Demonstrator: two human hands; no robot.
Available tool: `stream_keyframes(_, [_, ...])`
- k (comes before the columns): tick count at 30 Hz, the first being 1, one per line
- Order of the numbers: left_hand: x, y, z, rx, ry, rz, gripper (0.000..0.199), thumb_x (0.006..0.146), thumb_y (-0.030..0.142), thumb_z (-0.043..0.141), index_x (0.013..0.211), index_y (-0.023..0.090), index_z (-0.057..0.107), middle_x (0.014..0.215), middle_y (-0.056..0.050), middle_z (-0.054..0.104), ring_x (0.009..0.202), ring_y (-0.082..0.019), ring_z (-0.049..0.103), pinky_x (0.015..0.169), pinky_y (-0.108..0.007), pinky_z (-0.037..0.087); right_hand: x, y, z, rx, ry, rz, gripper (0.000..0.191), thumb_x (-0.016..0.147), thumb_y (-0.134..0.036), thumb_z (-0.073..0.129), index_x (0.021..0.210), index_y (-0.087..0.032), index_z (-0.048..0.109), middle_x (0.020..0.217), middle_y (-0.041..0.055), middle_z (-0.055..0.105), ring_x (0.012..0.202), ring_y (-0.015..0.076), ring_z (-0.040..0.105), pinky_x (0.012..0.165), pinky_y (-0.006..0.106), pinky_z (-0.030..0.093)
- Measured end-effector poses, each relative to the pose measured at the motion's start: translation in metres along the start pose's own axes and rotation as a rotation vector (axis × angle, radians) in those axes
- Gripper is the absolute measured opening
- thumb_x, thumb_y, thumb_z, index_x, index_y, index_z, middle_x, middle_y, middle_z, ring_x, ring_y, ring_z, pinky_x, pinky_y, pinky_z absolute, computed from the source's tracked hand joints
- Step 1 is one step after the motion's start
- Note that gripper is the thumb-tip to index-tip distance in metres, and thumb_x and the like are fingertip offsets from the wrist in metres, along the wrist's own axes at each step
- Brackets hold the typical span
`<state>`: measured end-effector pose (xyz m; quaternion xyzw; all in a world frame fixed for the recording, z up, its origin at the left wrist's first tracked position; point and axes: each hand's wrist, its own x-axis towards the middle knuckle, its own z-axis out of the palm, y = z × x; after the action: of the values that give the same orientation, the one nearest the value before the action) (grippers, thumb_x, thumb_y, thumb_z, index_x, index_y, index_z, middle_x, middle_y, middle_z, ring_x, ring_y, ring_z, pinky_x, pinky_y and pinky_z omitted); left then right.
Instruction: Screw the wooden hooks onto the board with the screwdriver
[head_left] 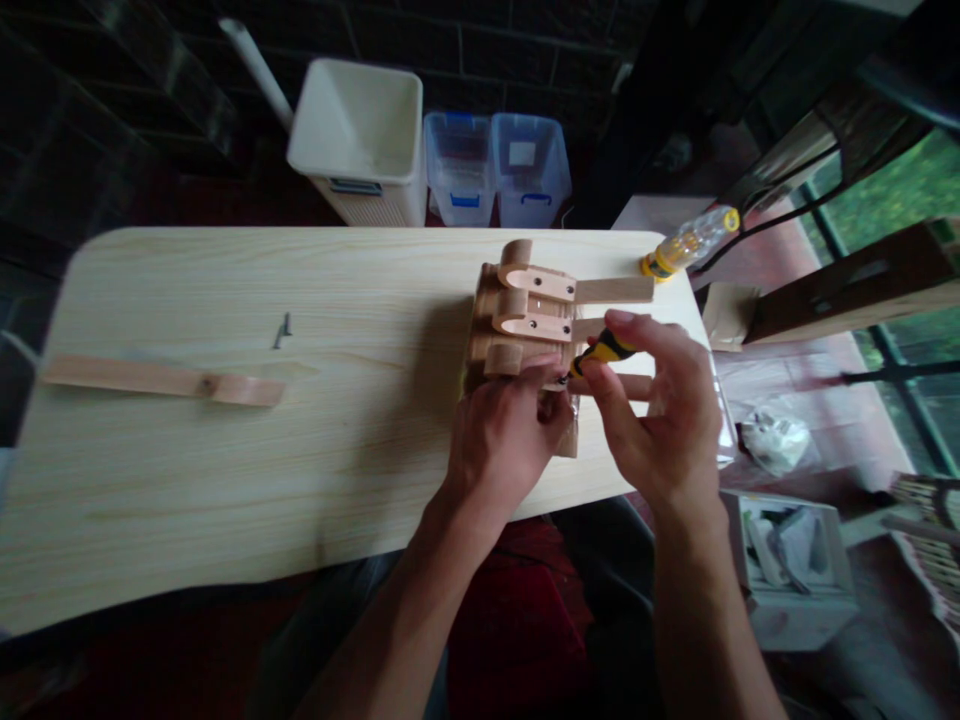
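A wooden assembly with curved hook-like pieces (551, 284) stands near the right end of the pale table (225, 480). Two of its hooks each show two dark screws. My right hand (660, 410) grips a yellow and black screwdriver (609, 348), whose tip points at the third, nearest hook. My left hand (514, 425) is closed around that hook beside the tip, partly hiding it. Loose screws (283, 330) lie left of the assembly. A separate wooden strip (150, 378) with a curved end lies at the far left.
A clear bottle with yellow ends (694, 243) stands at the back right corner. Behind the table are a white bin (356, 125) and two clear plastic boxes (529, 165). A white box with items (799, 605) is at the lower right.
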<state>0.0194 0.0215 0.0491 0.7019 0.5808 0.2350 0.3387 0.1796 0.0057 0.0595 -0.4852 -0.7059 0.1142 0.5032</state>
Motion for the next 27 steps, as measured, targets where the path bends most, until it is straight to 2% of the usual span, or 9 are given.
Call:
stream_keyframes(3, [-0.0003, -0.0008, 0.0006, -0.011, 0.010, 0.012, 0.035, 0.101, 0.024, 0.077, 0.135, 0.028, 0.081, 0.107, -0.003, 0.091, 0.077, -0.021, 0.084, 0.083, -0.033, 0.067, 0.0002, 0.0025, 0.0024, 0.056, 0.033, 0.006, 0.056, 0.101, -0.013, 0.075, 0.150, -0.039, 0.065, 0.133, 0.0058, 0.074, 0.116, 0.0275, 0.074, 0.088, 0.049, 0.077])
stream_keyframes(7, [-0.0009, -0.0009, 0.0013, -0.030, 0.038, 0.031, 0.029, 0.100, 0.022, 0.077, 0.128, 0.029, 0.084, 0.121, -0.003, 0.089, 0.078, -0.019, 0.085, 0.082, -0.031, 0.067, -0.0008, 0.0057, 0.0031, 0.104, 0.070, 0.030, 0.058, 0.100, -0.015, 0.077, 0.151, -0.041, 0.064, 0.137, 0.0044, 0.072, 0.121, 0.0239, 0.074, 0.067, 0.029, 0.075])
stream_keyframes(8, [-0.0010, -0.0007, 0.0012, -0.035, 0.039, 0.032, 0.028, 0.101, 0.023, 0.077, 0.127, 0.029, 0.084, 0.122, -0.003, 0.089, 0.079, -0.019, 0.085, 0.082, -0.031, 0.067, -0.0012, 0.0066, 0.0026, 0.103, 0.077, 0.034, 0.058, 0.101, -0.016, 0.078, 0.151, -0.041, 0.064, 0.139, 0.0041, 0.072, 0.123, 0.0232, 0.074, 0.067, 0.027, 0.074])
stream_keyframes(10, [-0.0012, -0.0002, 0.0010, -0.043, 0.046, 0.028, 0.028, 0.101, 0.024, 0.077, 0.128, 0.029, 0.084, 0.120, -0.004, 0.089, 0.080, -0.020, 0.085, 0.083, -0.032, 0.068, -0.0021, 0.0082, 0.0012, 0.079, 0.080, 0.031, 0.057, 0.102, -0.017, 0.076, 0.153, -0.041, 0.064, 0.142, 0.0036, 0.073, 0.125, 0.0236, 0.075, 0.079, 0.032, 0.077])
stream_keyframes(12, [-0.0012, 0.0000, 0.0011, -0.043, 0.048, 0.023, 0.027, 0.102, 0.026, 0.076, 0.127, 0.029, 0.084, 0.117, -0.004, 0.090, 0.081, -0.021, 0.085, 0.083, -0.034, 0.070, -0.0033, 0.0087, -0.0002, 0.057, 0.074, 0.030, 0.055, 0.105, -0.017, 0.071, 0.155, -0.040, 0.063, 0.146, 0.0047, 0.074, 0.127, 0.0268, 0.077, 0.097, 0.043, 0.076])
stream_keyframes(13, [-0.0012, -0.0001, 0.0015, -0.037, 0.048, 0.022, 0.026, 0.102, 0.026, 0.075, 0.126, 0.030, 0.084, 0.117, -0.004, 0.090, 0.080, -0.021, 0.085, 0.084, -0.035, 0.070, -0.0039, 0.0084, -0.0007, 0.059, 0.068, 0.036, 0.055, 0.107, -0.018, 0.068, 0.157, -0.040, 0.063, 0.149, 0.0059, 0.074, 0.129, 0.0288, 0.078, 0.101, 0.047, 0.076])
stream_keyframes(17, [-0.0005, -0.0033, 0.0055, 0.001, 0.057, 0.034, 0.027, 0.102, 0.029, 0.075, 0.128, 0.034, 0.082, 0.117, 0.001, 0.089, 0.083, -0.022, 0.086, 0.085, -0.036, 0.071, -0.0055, 0.0039, -0.0020, 0.068, -0.003, 0.078, 0.058, 0.110, -0.022, 0.064, 0.163, -0.041, 0.056, 0.151, 0.0066, 0.074, 0.133, 0.0310, 0.077, 0.094, 0.049, 0.078])
stream_keyframes(23, [0.0007, -0.0045, 0.0070, 0.021, 0.050, 0.029, 0.027, 0.102, 0.028, 0.076, 0.128, 0.033, 0.081, 0.113, 0.004, 0.089, 0.086, -0.023, 0.087, 0.084, -0.035, 0.070, -0.0029, -0.0008, -0.0026, 0.043, -0.043, 0.042, 0.061, 0.107, -0.016, 0.069, 0.161, -0.043, 0.059, 0.152, 0.0038, 0.073, 0.129, 0.0290, 0.077, 0.109, 0.056, 0.073])
stream_keyframes(27, [-0.0003, -0.0001, 0.0030, -0.019, 0.039, 0.037, 0.028, 0.100, 0.021, 0.076, 0.125, 0.032, 0.082, 0.130, 0.003, 0.087, 0.081, -0.019, 0.085, 0.087, -0.034, 0.069, -0.0013, 0.0027, -0.0006, 0.058, -0.001, 0.034, 0.062, 0.105, -0.016, 0.072, 0.159, -0.043, 0.061, 0.148, 0.0045, 0.073, 0.137, 0.0294, 0.072, 0.084, 0.040, 0.080])
